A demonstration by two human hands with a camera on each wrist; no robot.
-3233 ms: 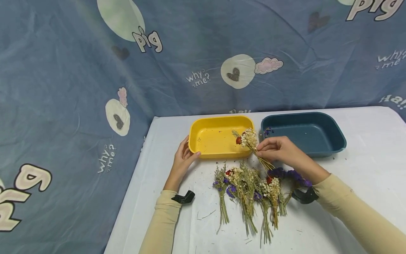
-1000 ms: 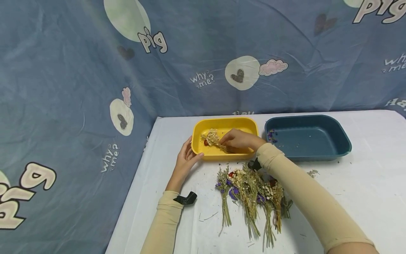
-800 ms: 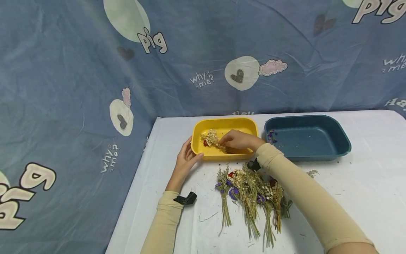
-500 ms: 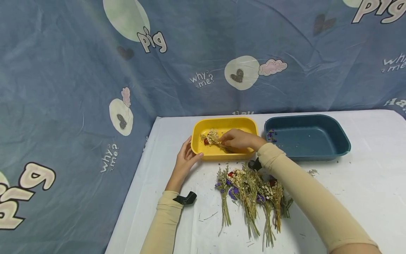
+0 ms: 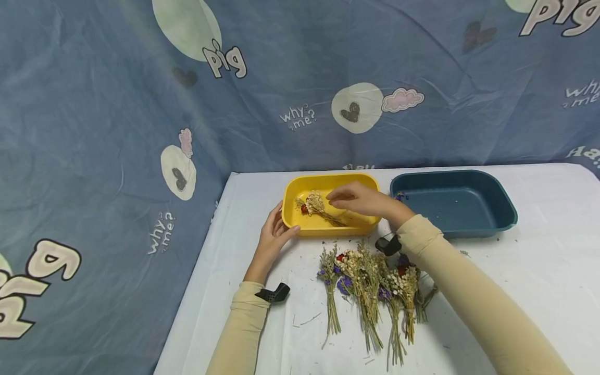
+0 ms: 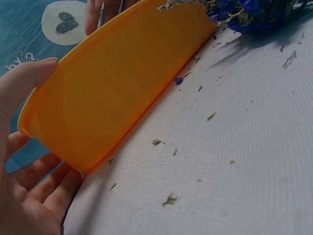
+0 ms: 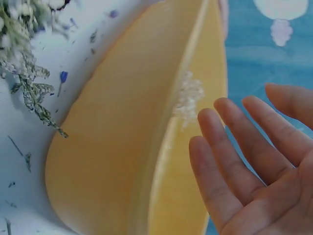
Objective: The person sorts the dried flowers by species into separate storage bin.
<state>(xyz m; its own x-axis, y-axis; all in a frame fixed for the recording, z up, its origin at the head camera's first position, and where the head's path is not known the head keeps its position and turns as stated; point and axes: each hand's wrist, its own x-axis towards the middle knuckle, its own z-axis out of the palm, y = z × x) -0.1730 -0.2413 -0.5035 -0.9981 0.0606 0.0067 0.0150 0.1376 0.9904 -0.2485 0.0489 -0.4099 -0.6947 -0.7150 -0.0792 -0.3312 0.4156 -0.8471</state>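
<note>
The little bunch of dried flowers (image 5: pixel 315 203) lies inside the yellow tub (image 5: pixel 328 232), near the back left corner of the tabletop (image 5: pixel 255 192). It has cream flowers and a red one. Its flower tops point to the tub's left end, and its thin stems slant down to the tub's front side.

The left hand (image 5: pixel 275 232) grips the left end of the yellow tub. Its thumb is on the front rim, and the other fingers bend around the end. The right hand (image 5: pixel 358 200) has let go and holds nothing. It is over the right part of the tub, with its fingers nearly straight and a bit spread. The fingertips are just beside the bunch but do not touch it.

A blue tub (image 5: pixel 464 208) sits by the back edge of the tabletop, just right of the yellow one. Some purple petals (image 5: pixel 400 196) are in its left end.

More flower bunches (image 5: pixel 358 286) lie in a row in front of the yellow tub, nearer the front edge of the tabletop. They are cream, green, red and purple, and their stems point to the front. Tiny bits of stem (image 5: pixel 309 319) are dropped around them. Behind the back edge hangs a blue cloth (image 5: pixel 262 62) with words and hearts on it.
</note>
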